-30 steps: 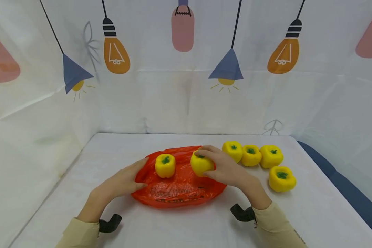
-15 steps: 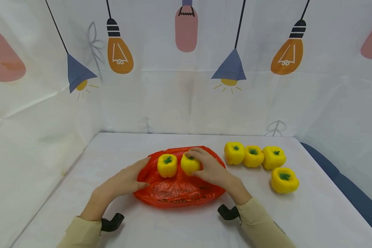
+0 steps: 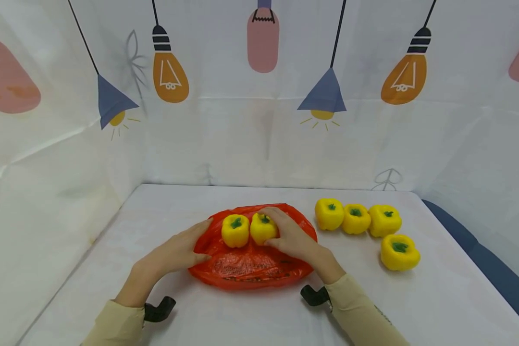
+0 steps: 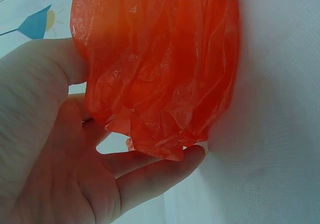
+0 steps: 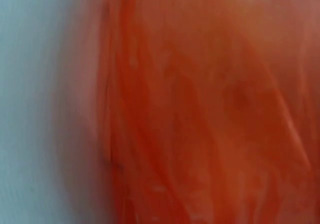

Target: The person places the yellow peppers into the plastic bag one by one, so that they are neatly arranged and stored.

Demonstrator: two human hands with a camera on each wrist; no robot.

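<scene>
Mid-frame, a blocky yellow pepper point(image 3: 261, 230) is gripped by the right hand point(image 3: 295, 239), a crosswise red plastic bag point(image 3: 251, 266) touched by the spread left hand point(image 3: 178, 250).

Free tabletop point(image 3: 238, 317) nearside of red bag point(image 3: 251, 271); four peppers point(image 3: 378, 223) obstruct right.

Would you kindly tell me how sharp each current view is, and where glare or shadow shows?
Head: rightmost pepper crisp, soft shadow beneath, shine flecking the bag; left wrist: left hand fairly clear, pale glints along the bag's folds; right wrist: heavily blurred, the bag reduced to red smears.
</scene>
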